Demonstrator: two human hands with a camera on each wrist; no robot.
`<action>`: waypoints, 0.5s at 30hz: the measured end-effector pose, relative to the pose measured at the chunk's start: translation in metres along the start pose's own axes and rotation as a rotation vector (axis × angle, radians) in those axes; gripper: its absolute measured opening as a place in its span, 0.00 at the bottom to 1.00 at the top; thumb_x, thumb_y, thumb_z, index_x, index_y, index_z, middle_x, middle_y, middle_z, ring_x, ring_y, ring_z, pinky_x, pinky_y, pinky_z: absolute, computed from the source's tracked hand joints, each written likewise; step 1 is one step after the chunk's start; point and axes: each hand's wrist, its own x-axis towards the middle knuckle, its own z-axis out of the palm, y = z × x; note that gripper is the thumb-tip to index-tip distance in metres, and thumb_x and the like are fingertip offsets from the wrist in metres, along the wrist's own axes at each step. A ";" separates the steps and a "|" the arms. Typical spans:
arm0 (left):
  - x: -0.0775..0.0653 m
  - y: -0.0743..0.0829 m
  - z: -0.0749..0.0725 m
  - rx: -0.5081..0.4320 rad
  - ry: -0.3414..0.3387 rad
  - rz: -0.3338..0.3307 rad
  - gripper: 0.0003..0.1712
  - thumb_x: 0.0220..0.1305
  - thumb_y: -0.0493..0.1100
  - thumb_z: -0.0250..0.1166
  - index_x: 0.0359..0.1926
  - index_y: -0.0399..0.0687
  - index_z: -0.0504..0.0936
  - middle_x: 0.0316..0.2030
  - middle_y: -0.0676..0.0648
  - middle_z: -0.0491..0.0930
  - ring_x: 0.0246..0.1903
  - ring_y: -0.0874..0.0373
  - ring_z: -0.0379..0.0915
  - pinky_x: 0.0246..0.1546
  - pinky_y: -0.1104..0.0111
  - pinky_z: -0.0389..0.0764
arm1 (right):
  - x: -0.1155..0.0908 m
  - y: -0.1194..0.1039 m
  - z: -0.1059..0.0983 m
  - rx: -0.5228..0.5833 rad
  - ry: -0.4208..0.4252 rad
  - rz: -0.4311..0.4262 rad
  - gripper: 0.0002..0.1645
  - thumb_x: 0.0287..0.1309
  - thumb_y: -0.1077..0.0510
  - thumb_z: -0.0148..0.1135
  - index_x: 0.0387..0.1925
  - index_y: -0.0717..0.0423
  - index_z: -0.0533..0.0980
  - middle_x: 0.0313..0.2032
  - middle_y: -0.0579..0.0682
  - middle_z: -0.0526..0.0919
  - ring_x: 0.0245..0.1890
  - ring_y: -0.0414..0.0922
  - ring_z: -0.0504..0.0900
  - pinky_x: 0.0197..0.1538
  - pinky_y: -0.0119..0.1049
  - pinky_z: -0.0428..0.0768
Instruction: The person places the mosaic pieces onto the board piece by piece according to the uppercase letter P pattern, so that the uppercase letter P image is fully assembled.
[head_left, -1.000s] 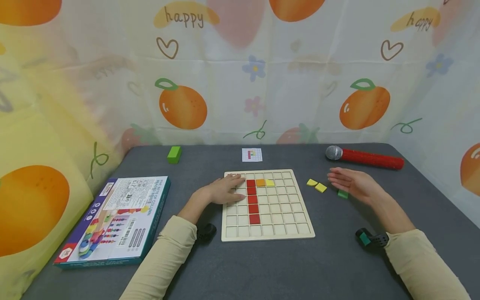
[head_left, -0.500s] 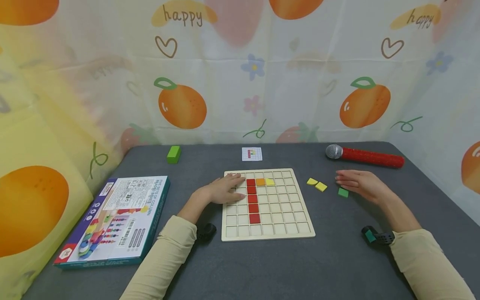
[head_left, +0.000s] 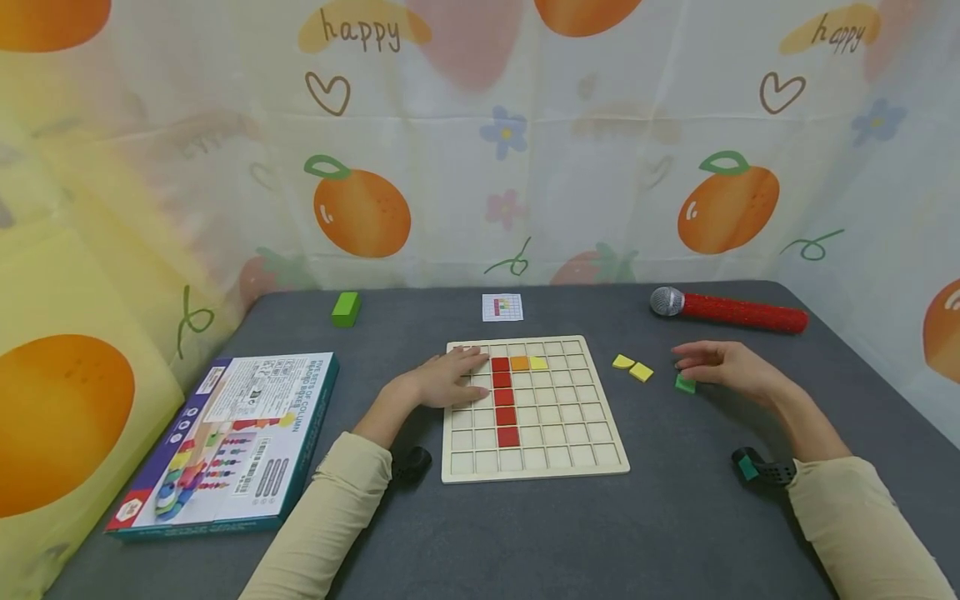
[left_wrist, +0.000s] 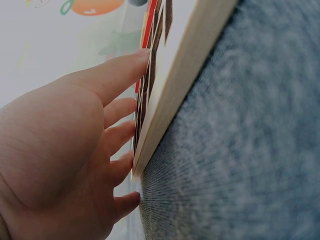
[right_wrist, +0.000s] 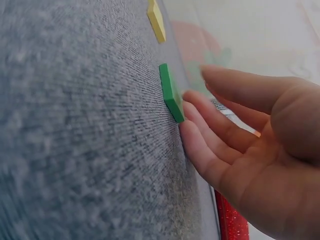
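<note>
A wooden grid board lies in the middle of the table. Its cells hold a column of several red tiles, an orange tile and a yellow tile. My left hand rests on the board's left edge with fingers spread, as the left wrist view also shows. My right hand hovers at a green tile on the table. In the right wrist view the fingers are close beside the green tile, and the thumb is apart from it.
Two loose yellow tiles lie right of the board. A red microphone lies at the back right. Behind the board are a small pattern card and a green block. A boxed set occupies the left side.
My right hand has shifted slightly right, and its thumb and fingers have turned toward the green tile. The left hand stays on the board.
</note>
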 end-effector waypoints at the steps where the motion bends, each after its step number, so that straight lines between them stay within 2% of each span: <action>1: 0.000 0.000 0.000 -0.002 -0.001 0.000 0.39 0.69 0.56 0.54 0.74 0.45 0.53 0.73 0.43 0.48 0.72 0.46 0.37 0.67 0.47 0.45 | 0.000 0.000 0.000 -0.022 -0.004 -0.014 0.32 0.63 0.57 0.61 0.64 0.68 0.65 0.54 0.65 0.75 0.52 0.53 0.75 0.52 0.43 0.76; 6: 0.000 0.001 0.000 -0.002 -0.003 -0.004 0.39 0.69 0.56 0.54 0.74 0.45 0.53 0.73 0.43 0.48 0.72 0.47 0.37 0.67 0.47 0.45 | 0.000 -0.001 0.001 -0.051 -0.031 -0.051 0.32 0.58 0.65 0.64 0.63 0.70 0.65 0.51 0.64 0.77 0.50 0.56 0.77 0.46 0.34 0.78; 15: -0.001 0.002 0.000 -0.008 -0.002 -0.009 0.39 0.69 0.56 0.55 0.74 0.45 0.54 0.73 0.42 0.48 0.72 0.47 0.37 0.66 0.47 0.44 | 0.000 -0.004 0.002 -0.128 -0.046 -0.109 0.30 0.55 0.68 0.66 0.59 0.72 0.68 0.47 0.61 0.78 0.47 0.55 0.76 0.44 0.32 0.77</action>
